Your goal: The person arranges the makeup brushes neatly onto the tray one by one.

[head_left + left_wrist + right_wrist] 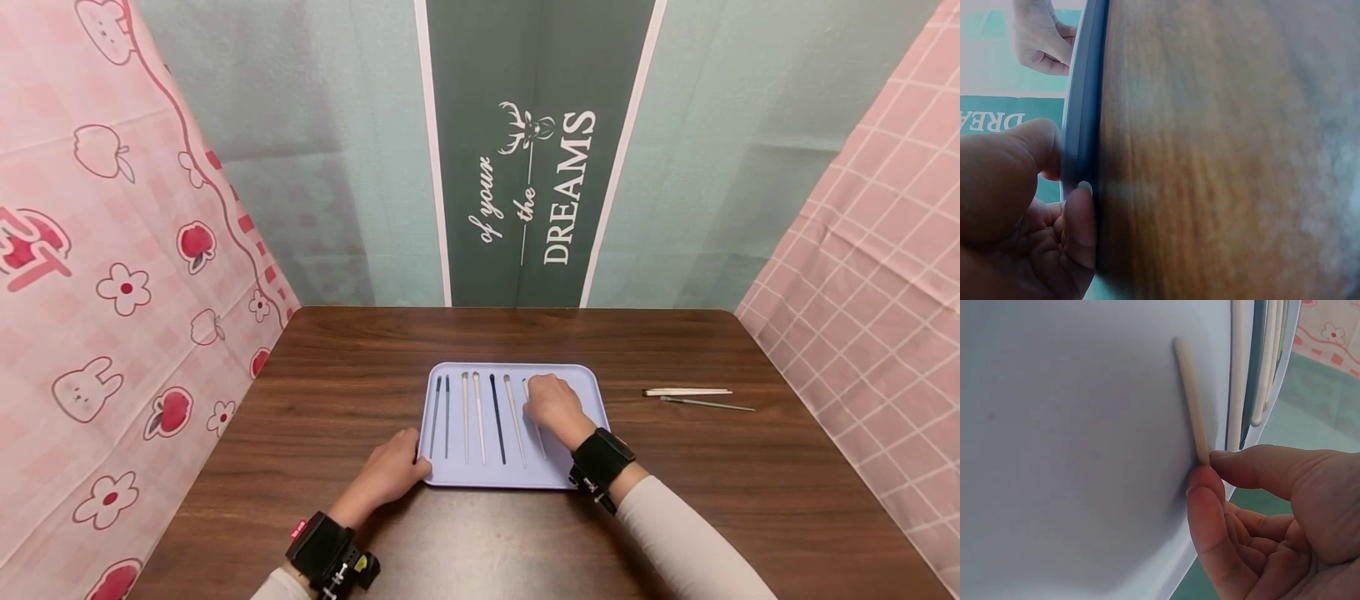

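Note:
A lavender tray point(495, 477) lies on the table, with several slim brushes lined up lengthwise on it. My left hand point(392, 468) grips the tray's near left corner; in the left wrist view, thumb and fingers hold the tray rim point(1080, 106) from both sides. Over the right part of the tray, my right hand point(556, 408) pinches a thin pale-handled brush point(1191, 394) between thumb and index finger. Left of it lie another pale brush point(516, 421) and a dark blue brush point(498, 421). Two slim grey-blue brushes point(447, 421) lie by the left rim.
Right of the tray, a few more slender brushes lie on the wooden table point(697, 483), pale ones point(693, 391) beside a greenish one point(708, 404). Pink patterned cloth point(135, 350) hangs on the left, pink grid cloth point(885, 300) on the right, and a green curtain point(375, 167) behind.

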The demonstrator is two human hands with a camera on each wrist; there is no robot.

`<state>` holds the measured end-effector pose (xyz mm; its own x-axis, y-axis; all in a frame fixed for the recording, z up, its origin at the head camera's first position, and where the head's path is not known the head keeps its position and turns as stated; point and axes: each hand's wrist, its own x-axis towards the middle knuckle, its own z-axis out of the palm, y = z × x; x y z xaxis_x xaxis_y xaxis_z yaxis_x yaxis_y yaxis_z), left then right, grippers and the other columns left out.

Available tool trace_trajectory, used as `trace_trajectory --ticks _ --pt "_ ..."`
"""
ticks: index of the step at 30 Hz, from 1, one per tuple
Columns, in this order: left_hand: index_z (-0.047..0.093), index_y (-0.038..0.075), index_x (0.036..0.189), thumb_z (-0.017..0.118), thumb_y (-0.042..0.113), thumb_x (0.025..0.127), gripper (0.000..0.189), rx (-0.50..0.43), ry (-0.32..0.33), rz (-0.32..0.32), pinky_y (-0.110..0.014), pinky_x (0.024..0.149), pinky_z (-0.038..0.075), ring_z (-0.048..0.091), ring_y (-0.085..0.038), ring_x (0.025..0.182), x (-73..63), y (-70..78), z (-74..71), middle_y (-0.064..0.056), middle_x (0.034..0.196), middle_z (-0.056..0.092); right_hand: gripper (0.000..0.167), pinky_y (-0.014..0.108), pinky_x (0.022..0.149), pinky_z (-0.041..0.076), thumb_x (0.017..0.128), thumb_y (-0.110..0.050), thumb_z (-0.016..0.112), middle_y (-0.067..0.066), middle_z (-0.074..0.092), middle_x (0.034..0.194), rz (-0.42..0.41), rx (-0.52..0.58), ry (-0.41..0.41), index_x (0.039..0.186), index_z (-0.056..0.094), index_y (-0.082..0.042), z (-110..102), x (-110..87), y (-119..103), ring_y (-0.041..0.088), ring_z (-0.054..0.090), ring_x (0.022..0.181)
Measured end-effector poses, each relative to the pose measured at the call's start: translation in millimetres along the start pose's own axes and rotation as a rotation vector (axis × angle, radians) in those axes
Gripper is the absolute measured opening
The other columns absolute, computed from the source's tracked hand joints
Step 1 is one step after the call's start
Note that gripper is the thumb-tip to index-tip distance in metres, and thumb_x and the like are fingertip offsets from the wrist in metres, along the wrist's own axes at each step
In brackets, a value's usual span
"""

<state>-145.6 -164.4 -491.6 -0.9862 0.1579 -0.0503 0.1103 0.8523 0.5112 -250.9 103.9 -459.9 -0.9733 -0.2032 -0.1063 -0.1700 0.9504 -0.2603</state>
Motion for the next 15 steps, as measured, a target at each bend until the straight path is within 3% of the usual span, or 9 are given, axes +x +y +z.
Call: trace_trajectory --ticks 10,15 --pt "0.056 0.006 0.096 0.067 0.015 0.083 0.019 0.0 -0.02 -0.017 -0.037 0.066 0.042 0.046 -0.019 0.073 -0.2 1.5 -0.5 -0.003 0.085 0.048 0.017 0.036 0.058 0.042 0.084 -0.011 0.069 0.007 0.055 0.07 0.019 0.024 -0.027 0.072 0.057 -0.008 -2.0 0.4 2.3 0.023 0.053 0.064" --pt "0.056 0.005 0.097 0.067 0.015 0.084 0.02 -0.009 -0.027 -0.029 -0.037 0.066 0.042 0.046 -0.019 0.073 -0.7 2.5 -1.8 -0.003 0.086 0.049 0.017 0.038 0.064 0.046 0.086 -0.02 0.074 0.007 0.058 0.079 -0.005 -0.004 -0.035 0.088 0.064 -0.005 -8.8 -0.4 5.0 0.023 0.054 0.071"
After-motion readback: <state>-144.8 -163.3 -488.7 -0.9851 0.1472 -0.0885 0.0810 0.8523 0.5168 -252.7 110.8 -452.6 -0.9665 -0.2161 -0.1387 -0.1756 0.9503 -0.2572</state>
